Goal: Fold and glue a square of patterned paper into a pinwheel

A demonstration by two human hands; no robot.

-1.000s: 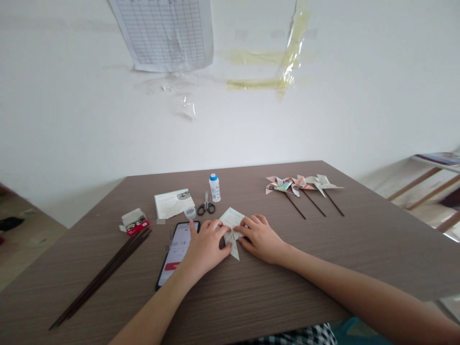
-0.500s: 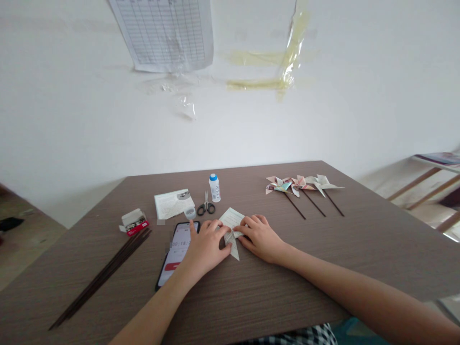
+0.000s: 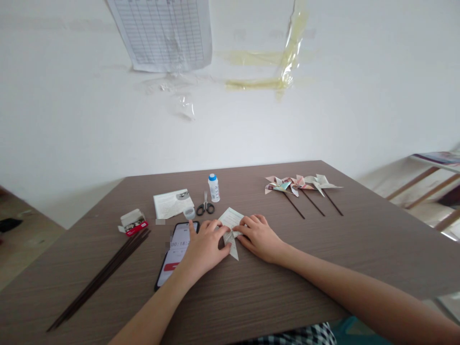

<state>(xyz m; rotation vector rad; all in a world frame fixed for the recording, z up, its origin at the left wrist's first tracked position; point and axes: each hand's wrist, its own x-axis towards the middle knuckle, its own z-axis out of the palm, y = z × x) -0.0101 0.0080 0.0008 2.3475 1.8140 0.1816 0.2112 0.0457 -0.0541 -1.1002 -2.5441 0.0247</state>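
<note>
While we press folded white printed paper piece (image 3: 231, 229) flat on brown wood-grain table (image 3: 323, 258), left hand (image 3: 205, 248) fingers spread on its 9 o'clock side, right hand (image 3: 260, 237) fingertips together on 3 o'clock edge; no pinch. Risk, we judge: uneven pressure, paper skids, crease goes crooked. Black smartphone (image 3: 176, 254) at 9 o'clock: timer digits approx "00:18", rest unreadable.
</note>
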